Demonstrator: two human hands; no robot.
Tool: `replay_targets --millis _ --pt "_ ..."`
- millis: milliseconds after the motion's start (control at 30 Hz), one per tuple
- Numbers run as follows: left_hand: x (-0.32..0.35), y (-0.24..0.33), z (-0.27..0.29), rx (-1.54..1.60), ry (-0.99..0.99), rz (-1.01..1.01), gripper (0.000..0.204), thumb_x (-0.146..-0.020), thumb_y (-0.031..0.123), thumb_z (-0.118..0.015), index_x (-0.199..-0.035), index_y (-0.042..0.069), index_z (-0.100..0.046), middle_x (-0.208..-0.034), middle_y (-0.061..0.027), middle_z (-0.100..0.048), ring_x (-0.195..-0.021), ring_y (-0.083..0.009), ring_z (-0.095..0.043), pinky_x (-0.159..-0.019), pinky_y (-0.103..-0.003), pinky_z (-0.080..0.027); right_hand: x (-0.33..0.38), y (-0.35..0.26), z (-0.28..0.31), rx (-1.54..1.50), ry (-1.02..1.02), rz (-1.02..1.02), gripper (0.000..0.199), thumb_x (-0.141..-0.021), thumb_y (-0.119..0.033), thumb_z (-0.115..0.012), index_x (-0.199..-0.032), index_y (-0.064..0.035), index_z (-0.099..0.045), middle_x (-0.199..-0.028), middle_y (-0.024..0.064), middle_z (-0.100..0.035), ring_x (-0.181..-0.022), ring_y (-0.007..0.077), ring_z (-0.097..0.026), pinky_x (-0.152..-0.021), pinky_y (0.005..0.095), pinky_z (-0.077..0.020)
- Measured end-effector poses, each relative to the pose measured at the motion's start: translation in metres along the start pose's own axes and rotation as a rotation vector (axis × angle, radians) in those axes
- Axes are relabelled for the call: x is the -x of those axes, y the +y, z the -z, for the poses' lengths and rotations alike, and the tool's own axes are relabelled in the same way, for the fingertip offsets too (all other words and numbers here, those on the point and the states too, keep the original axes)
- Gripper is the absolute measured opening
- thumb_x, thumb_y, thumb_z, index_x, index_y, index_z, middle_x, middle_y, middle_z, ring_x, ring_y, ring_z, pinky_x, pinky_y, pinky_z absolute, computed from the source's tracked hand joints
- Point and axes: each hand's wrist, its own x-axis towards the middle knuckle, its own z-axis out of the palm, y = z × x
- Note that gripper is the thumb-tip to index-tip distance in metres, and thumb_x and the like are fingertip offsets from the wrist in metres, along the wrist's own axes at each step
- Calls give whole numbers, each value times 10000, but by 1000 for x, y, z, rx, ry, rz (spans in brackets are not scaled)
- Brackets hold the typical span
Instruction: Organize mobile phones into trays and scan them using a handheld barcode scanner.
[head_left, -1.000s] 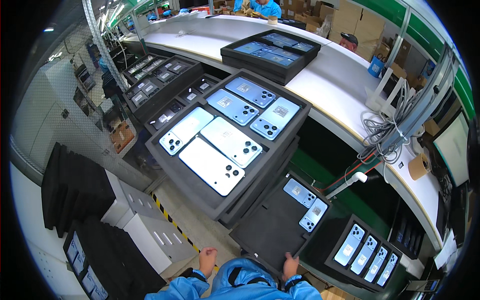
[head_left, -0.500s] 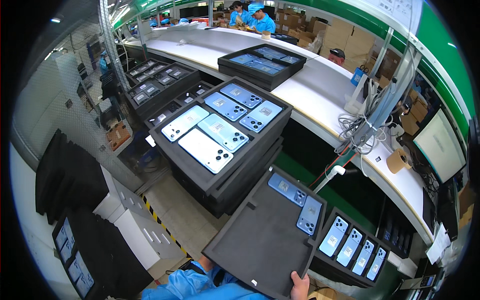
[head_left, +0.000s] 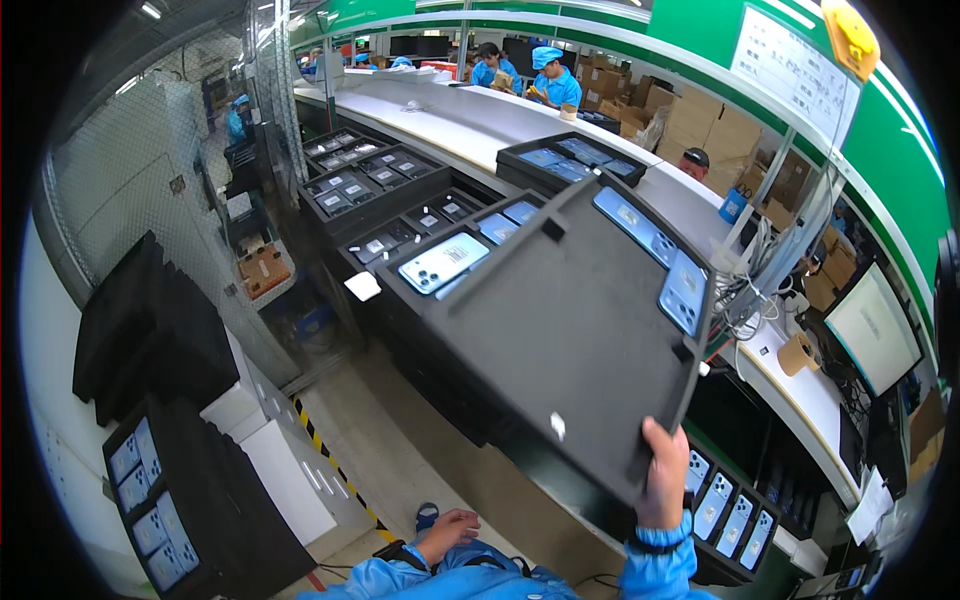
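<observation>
My right hand (head_left: 663, 475) grips the near right corner of a black foam tray (head_left: 560, 330), thumb on top. The tray is lifted and tilted, and overlaps the stack behind it; whether it touches that stack I cannot tell. Two blue phones (head_left: 684, 291) lie backs up along its right side, and a white scrap (head_left: 557, 426) sits near its front edge. My left hand (head_left: 449, 534) is low in front of my body, off the tray, its fingers loosely bent with nothing in them. Under the raised tray, a stacked tray with blue phones (head_left: 444, 262) is partly hidden.
Black trays of dark devices (head_left: 350, 190) stand at the back left. Another phone tray (head_left: 570, 160) rests on the white bench (head_left: 440, 115). Phones in a tray (head_left: 735, 525) are low right; more trays (head_left: 200, 500) stand at left beside white drawers (head_left: 300, 480). Cables (head_left: 745, 300) hang by a post.
The tray with two phones has risen and moved forward over the stack, hiding most of its phones. My left hand has come away from the tray; my right hand still grips its corner.
</observation>
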Motion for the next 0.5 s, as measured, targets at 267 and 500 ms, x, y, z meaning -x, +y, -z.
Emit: replay_targets --millis 267,500 --pt "-35 34 116 81 153 -58 249 -927 220 -592 -1108 50 -591 -967 -73 -665 -840 -168 -643 -723 -293 -529 -128 67 -100 143 129 54 339 -899 -154 -615 -1172 46 -607 -1015 72 -662 -881 166 -624 -802 306 -497" --pt "-57 63 180 87 203 -40 192 -923 177 -598 -1070 52 -593 -937 -60 -653 -809 -155 -629 -708 -284 -522 -140 111 -119 476 361 290 658 -914 -298 -663 -1450 -2 -421 -1413 137 -391 -1222 224 -465 -1027 340 -380"
